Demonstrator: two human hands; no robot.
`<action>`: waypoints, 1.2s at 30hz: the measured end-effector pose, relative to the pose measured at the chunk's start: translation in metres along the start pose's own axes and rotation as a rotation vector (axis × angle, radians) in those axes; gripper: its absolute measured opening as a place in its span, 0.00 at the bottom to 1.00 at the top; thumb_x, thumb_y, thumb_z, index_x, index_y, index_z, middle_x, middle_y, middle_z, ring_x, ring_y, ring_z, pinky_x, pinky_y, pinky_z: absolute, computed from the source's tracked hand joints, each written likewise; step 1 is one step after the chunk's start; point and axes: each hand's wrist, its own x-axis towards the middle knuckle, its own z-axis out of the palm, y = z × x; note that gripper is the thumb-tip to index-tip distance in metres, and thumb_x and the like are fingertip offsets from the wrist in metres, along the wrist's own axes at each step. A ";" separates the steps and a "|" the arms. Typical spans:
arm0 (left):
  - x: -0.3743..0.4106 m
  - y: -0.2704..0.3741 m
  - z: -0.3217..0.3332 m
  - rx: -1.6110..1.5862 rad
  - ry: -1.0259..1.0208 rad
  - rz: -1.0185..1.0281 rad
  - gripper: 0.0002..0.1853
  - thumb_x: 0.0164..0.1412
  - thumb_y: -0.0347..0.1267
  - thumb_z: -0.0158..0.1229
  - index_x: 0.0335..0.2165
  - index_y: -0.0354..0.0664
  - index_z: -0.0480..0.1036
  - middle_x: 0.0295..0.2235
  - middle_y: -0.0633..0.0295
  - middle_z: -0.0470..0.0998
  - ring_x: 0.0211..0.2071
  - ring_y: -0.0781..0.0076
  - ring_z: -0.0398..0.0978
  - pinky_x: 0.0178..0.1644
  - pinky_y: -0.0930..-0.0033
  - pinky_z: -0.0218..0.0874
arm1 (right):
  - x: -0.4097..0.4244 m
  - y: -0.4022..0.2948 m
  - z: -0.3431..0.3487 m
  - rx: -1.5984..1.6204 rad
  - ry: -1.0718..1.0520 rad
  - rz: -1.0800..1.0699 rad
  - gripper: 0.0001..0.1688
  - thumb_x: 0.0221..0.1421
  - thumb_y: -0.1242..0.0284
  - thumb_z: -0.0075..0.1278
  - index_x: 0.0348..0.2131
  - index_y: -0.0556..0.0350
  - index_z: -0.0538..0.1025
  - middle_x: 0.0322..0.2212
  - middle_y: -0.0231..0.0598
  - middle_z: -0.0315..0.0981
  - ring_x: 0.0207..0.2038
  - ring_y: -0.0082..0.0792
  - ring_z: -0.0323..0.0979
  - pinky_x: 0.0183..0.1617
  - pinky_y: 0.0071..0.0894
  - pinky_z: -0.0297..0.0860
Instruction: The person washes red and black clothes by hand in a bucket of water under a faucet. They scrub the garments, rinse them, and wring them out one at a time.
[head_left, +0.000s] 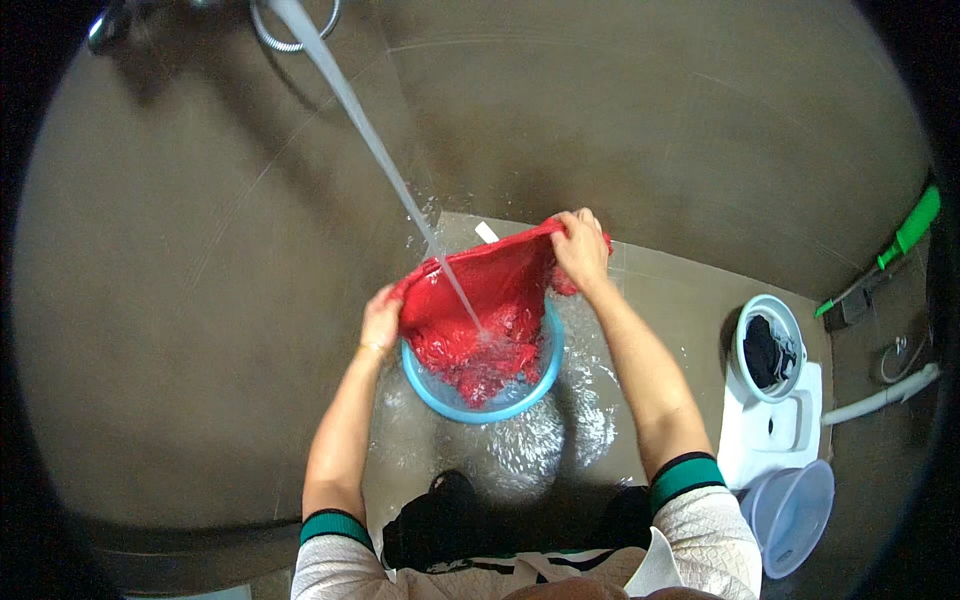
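Note:
A wet red cloth garment (480, 300) is stretched between my two hands, its lower part lying in a round blue plastic basin (484, 415). My left hand (382, 319) grips its left edge near the basin's rim. My right hand (581, 247) is closed on the upper right edge, with some of the cloth bunched beyond the fingers. A stream of water (367, 135) falls from the top of the view into the garment. A small white tag (486, 232) shows behind the upper edge. The basin stands on the wet floor.
On the right, a light blue basin (804, 356) with dark cloth (761, 352) rests on a white squat toilet (772, 442). Below it is a translucent bucket (795, 517). A green-handled brush (911, 225) and a pale pipe (881, 394) are by the right wall. A metal shower hose (281, 45) hangs at the top left.

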 end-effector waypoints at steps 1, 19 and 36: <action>-0.006 -0.017 -0.001 -0.088 -0.055 0.029 0.15 0.55 0.27 0.45 0.41 0.36 0.70 0.36 0.62 0.75 0.37 0.74 0.71 0.44 0.73 0.62 | -0.011 -0.011 -0.002 -0.025 0.054 0.041 0.15 0.45 0.67 0.48 0.36 0.49 0.72 0.36 0.46 0.64 0.40 0.50 0.66 0.43 0.47 0.64; -0.013 0.046 0.137 0.082 -1.192 -0.116 0.37 0.58 0.57 0.40 0.56 0.43 0.55 0.52 0.52 0.63 0.54 0.67 0.58 0.58 0.67 0.47 | -0.117 -0.022 -0.043 1.778 -1.217 0.687 0.22 0.58 0.64 0.36 0.41 0.65 0.70 0.39 0.45 0.73 0.40 0.32 0.72 0.47 0.32 0.68; -0.053 0.289 0.016 0.444 -0.107 0.505 0.08 0.54 0.33 0.58 0.29 0.39 0.75 0.24 0.73 0.73 0.26 0.86 0.67 0.33 0.80 0.60 | -0.117 0.031 0.027 0.694 -0.291 0.495 0.17 0.45 0.66 0.57 0.34 0.55 0.74 0.33 0.45 0.73 0.35 0.41 0.72 0.39 0.36 0.67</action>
